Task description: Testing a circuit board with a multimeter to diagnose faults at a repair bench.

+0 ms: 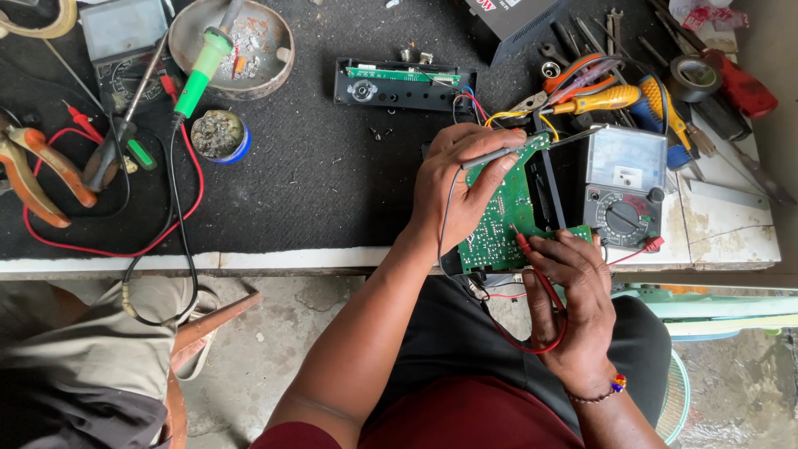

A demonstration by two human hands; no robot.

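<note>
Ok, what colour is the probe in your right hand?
Red, with a red lead; the probe in the right hand shows best in the head view.

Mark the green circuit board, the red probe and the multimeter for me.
green circuit board [504, 209]: head view, on the bare middle of the board.
red probe [524, 242]: head view, on its red shaft by the right hand's fingertips.
multimeter [623, 218]: head view, on the round dial.

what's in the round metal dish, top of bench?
The metal dish holds grey ash-like residue and small orange and white scraps. The green-handled soldering iron lies across its rim, hiding part of the inside.
</note>
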